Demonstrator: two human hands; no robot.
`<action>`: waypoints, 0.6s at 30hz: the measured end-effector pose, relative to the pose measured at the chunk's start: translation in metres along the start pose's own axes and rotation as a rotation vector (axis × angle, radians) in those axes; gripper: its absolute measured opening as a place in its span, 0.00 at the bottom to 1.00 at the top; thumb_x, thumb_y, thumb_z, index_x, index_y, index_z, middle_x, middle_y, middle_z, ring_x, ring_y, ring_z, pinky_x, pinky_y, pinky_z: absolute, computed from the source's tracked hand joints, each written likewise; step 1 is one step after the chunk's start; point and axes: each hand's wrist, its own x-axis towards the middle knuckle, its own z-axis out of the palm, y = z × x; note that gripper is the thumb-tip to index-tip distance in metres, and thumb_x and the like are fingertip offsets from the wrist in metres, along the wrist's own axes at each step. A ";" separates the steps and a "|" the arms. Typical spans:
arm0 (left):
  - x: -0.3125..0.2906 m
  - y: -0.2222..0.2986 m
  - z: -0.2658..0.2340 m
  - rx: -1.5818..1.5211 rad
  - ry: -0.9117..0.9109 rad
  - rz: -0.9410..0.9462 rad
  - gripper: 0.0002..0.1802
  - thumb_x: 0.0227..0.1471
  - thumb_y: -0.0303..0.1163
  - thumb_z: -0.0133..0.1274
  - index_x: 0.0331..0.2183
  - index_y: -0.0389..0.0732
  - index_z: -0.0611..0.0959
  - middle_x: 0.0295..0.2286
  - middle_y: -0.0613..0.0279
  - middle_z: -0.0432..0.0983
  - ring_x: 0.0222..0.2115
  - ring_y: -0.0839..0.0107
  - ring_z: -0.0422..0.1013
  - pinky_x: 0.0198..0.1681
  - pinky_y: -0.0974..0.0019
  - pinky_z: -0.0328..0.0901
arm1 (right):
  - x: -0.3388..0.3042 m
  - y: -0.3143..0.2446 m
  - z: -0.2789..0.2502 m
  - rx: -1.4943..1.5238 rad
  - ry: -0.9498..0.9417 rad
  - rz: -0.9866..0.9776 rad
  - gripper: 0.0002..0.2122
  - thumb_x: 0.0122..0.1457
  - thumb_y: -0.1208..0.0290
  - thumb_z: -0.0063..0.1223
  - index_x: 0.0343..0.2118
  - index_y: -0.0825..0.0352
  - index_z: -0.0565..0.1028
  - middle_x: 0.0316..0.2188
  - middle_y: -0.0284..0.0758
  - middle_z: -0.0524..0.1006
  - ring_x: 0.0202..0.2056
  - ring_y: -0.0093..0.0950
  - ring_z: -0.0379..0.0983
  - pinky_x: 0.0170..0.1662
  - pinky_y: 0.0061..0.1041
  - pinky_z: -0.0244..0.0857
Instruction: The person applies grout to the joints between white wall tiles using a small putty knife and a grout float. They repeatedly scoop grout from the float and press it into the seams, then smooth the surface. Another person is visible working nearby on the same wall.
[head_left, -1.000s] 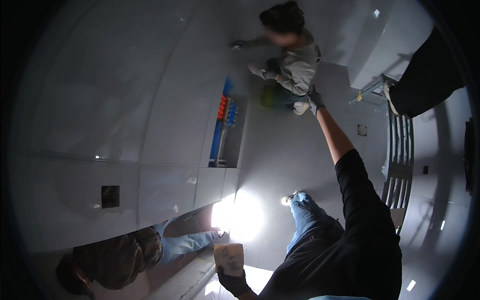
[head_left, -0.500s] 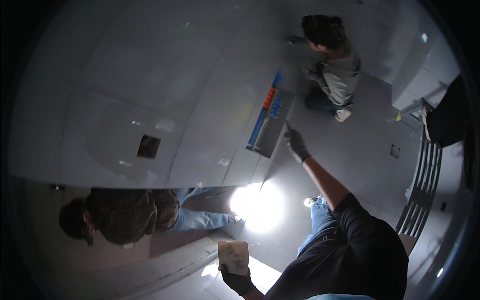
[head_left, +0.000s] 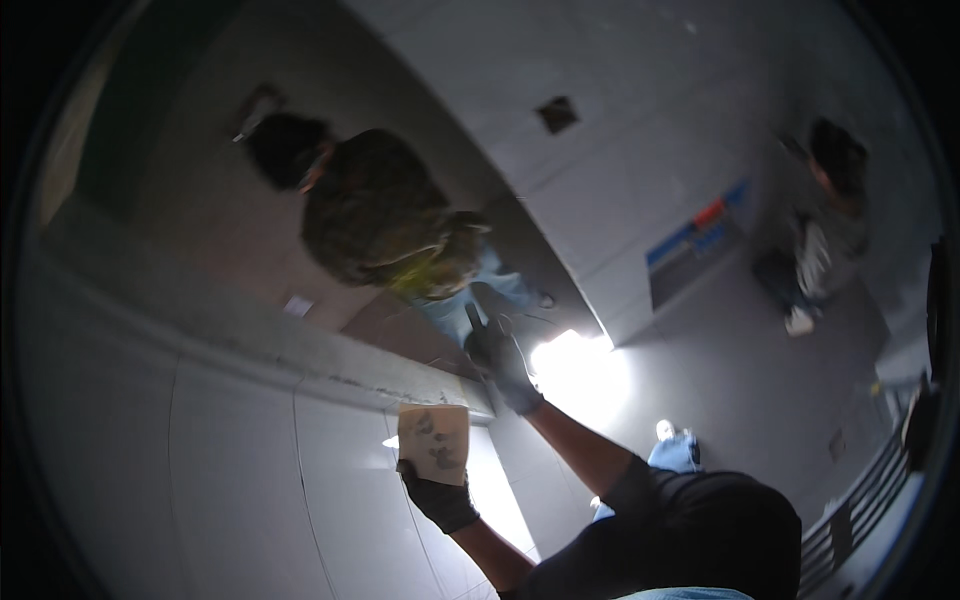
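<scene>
My left hand [head_left: 438, 503], in a dark glove, grips the lower edge of a pale square piece [head_left: 434, 440] with grey smears on its face. I cannot tell whether it is card, board or a pad. My right hand [head_left: 500, 365], also gloved, is raised just right of the square and higher up. It is blurred. Narrow dark shapes point up from it, and I cannot tell fingers from a tool there. Both hands are apart from the walls.
Beyond my right hand a person [head_left: 375, 215] in a dark patterned jacket stands behind a wall edge. Another person [head_left: 825, 220] crouches at far right, near a wall recess [head_left: 690, 255] with red and blue parts. A bright lamp [head_left: 580, 375] glares low down; a slatted rack [head_left: 850, 530] stands right.
My view has swung left. My right hand has come away from beside the wall recess toward the pale square. The left hand keeps its grip on the square.
</scene>
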 end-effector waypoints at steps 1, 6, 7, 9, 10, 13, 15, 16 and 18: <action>-0.008 0.011 -0.005 0.052 -0.015 0.033 0.30 0.52 0.46 0.48 0.51 0.39 0.67 0.49 0.51 0.65 0.49 0.53 0.63 0.51 0.47 0.61 | -0.011 0.015 0.021 -0.074 0.037 0.060 0.10 0.63 0.64 0.40 0.38 0.66 0.69 0.29 0.28 0.68 0.30 0.16 0.64 0.29 0.16 0.60; -0.017 0.060 -0.035 0.011 0.130 0.059 0.34 0.52 0.50 0.48 0.53 0.38 0.64 0.50 0.49 0.63 0.50 0.51 0.61 0.52 0.46 0.60 | -0.052 0.107 0.061 -0.271 -0.127 -0.192 0.11 0.62 0.69 0.43 0.44 0.68 0.69 0.27 0.26 0.69 0.26 0.15 0.62 0.28 0.14 0.58; -0.023 0.071 -0.043 0.023 0.116 0.061 0.35 0.52 0.51 0.48 0.53 0.38 0.64 0.50 0.49 0.63 0.50 0.51 0.61 0.52 0.46 0.60 | -0.053 0.120 0.065 -0.176 -0.142 -0.133 0.12 0.62 0.70 0.43 0.46 0.68 0.69 0.28 0.27 0.70 0.27 0.15 0.63 0.30 0.13 0.59; -0.037 0.089 -0.062 0.023 0.101 0.072 0.37 0.52 0.54 0.47 0.54 0.36 0.62 0.50 0.48 0.62 0.50 0.52 0.61 0.52 0.47 0.60 | -0.066 0.135 0.064 -0.097 -0.208 0.171 0.09 0.63 0.71 0.40 0.42 0.65 0.70 0.28 0.25 0.69 0.27 0.15 0.63 0.30 0.13 0.59; -0.049 0.098 -0.073 0.067 0.131 0.096 0.36 0.53 0.54 0.46 0.53 0.36 0.62 0.49 0.48 0.63 0.49 0.53 0.62 0.51 0.50 0.62 | -0.071 0.137 0.062 -0.307 -0.250 0.278 0.08 0.63 0.70 0.39 0.39 0.63 0.71 0.27 0.24 0.68 0.26 0.14 0.61 0.29 0.13 0.57; -0.084 0.114 -0.112 0.028 0.234 0.127 0.35 0.54 0.52 0.45 0.54 0.36 0.63 0.50 0.48 0.63 0.50 0.51 0.62 0.52 0.47 0.61 | -0.090 0.132 0.057 -0.309 -0.543 0.472 0.09 0.63 0.62 0.40 0.32 0.60 0.70 0.21 0.21 0.62 0.20 0.12 0.53 0.25 0.13 0.51; -0.109 0.113 -0.140 0.020 0.253 0.153 0.35 0.54 0.52 0.45 0.53 0.36 0.63 0.49 0.48 0.64 0.50 0.51 0.63 0.51 0.47 0.62 | -0.097 0.127 0.057 -0.588 -0.657 0.368 0.11 0.62 0.60 0.39 0.32 0.61 0.70 0.18 0.25 0.64 0.19 0.14 0.58 0.25 0.16 0.55; -0.117 0.112 -0.152 -0.008 0.331 0.209 0.35 0.53 0.52 0.45 0.53 0.36 0.63 0.49 0.48 0.64 0.49 0.51 0.63 0.51 0.47 0.62 | -0.096 0.127 0.057 -0.601 -0.712 0.277 0.11 0.63 0.61 0.39 0.33 0.62 0.70 0.17 0.27 0.66 0.19 0.14 0.61 0.25 0.17 0.56; -0.145 0.108 -0.178 -0.106 0.438 0.286 0.34 0.53 0.51 0.46 0.53 0.36 0.64 0.49 0.48 0.65 0.49 0.51 0.64 0.50 0.47 0.63 | -0.098 0.133 0.064 -0.737 -0.675 0.342 0.11 0.62 0.61 0.40 0.31 0.62 0.70 0.15 0.30 0.70 0.16 0.20 0.68 0.21 0.22 0.60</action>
